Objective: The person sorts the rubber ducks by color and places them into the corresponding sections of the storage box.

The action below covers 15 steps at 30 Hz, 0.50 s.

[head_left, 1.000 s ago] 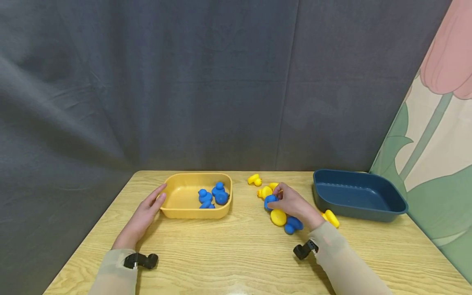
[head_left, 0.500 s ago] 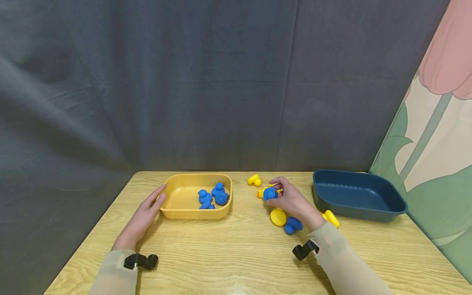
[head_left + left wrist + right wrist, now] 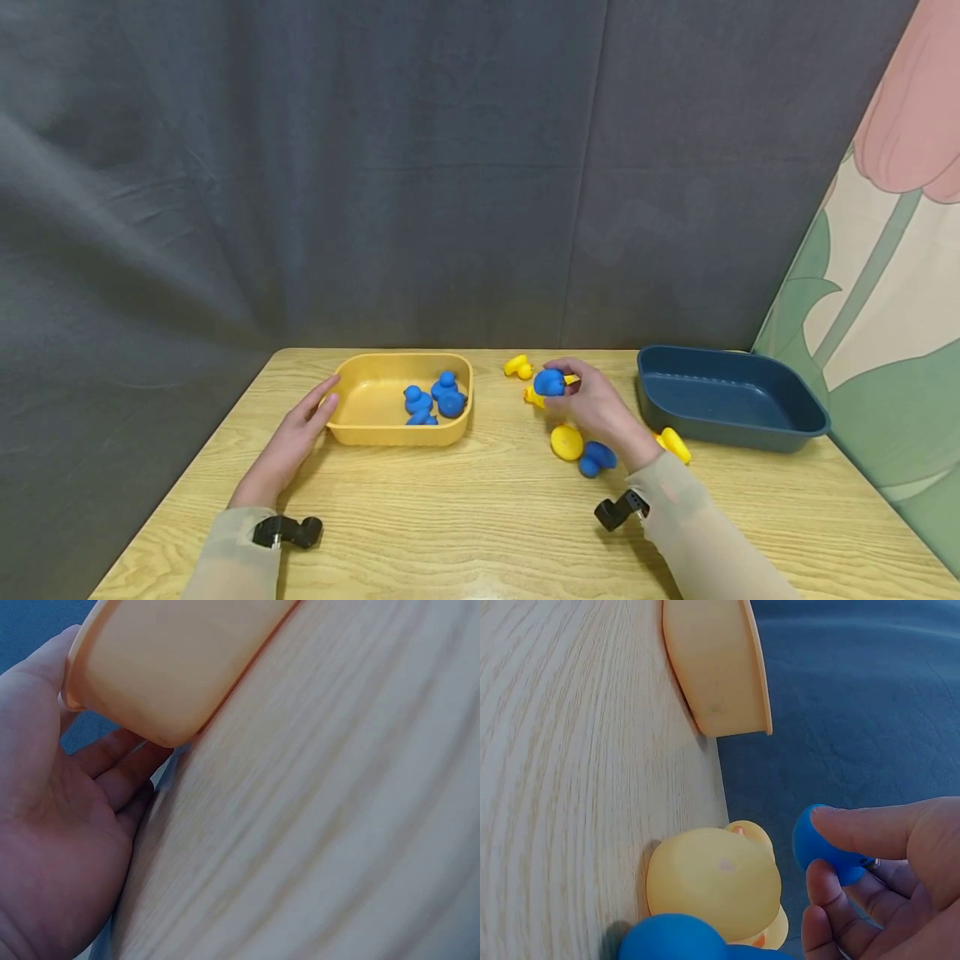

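My right hand [image 3: 596, 408] pinches a blue rubber duck [image 3: 550, 382] between thumb and fingers, raised over the loose ducks; the right wrist view shows the blue duck [image 3: 821, 844] up off the table. Below it lie a yellow duck [image 3: 566, 442] with its flat base showing and another blue duck [image 3: 597, 459]. A further yellow duck [image 3: 535, 397] is partly hidden behind the hand. My left hand [image 3: 296, 433] rests at the left end of the yellow tub [image 3: 401, 435], thumb and fingers extended along its rim and wall. Several blue ducks [image 3: 416, 400] lie inside that tub.
A dark blue tub [image 3: 735, 430] stands at the right, with a yellow duck [image 3: 676, 445] by its near left corner. One more yellow duck [image 3: 517, 366] lies near the table's back edge. A grey curtain [image 3: 450, 183] hangs behind the wooden table [image 3: 450, 525].
My right hand has lifted the blue duck up from among the other ducks. The left hand and both tubs have stayed in place.
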Available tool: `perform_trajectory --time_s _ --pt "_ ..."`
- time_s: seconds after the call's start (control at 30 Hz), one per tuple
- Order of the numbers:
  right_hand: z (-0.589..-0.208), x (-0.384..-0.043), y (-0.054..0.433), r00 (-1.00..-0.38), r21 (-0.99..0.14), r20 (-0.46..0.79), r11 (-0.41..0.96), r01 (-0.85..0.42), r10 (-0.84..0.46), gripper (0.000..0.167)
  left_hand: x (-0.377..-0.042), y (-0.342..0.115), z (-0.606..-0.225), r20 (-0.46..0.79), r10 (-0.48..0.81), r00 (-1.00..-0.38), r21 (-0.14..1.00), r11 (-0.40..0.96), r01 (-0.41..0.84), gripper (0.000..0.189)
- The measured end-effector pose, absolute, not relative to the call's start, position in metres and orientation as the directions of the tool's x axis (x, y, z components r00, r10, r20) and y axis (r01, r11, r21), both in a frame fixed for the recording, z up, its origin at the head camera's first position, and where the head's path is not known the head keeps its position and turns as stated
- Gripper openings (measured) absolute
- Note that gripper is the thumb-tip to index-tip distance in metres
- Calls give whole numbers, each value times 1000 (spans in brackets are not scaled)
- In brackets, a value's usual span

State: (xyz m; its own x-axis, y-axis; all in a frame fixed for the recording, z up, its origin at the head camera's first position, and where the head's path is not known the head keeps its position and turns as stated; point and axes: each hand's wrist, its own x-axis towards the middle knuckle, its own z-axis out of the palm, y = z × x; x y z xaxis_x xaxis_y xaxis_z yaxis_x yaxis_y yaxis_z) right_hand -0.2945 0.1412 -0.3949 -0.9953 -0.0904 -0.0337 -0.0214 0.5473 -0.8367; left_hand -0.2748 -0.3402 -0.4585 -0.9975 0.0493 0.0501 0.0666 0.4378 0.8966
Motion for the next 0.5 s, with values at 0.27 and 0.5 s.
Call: perform_trajectory --time_s 0.27,0.5 --pt "-392 -294 137 -997 -844 10 534 -47 -71 50 -275 -340 -459 50 48 -998 904 423 66 69" --pt "-392 -294 132 -998 -845 34 531 -61 -59 51 -274 -339 -458 49 49 -998 897 436 65 69"
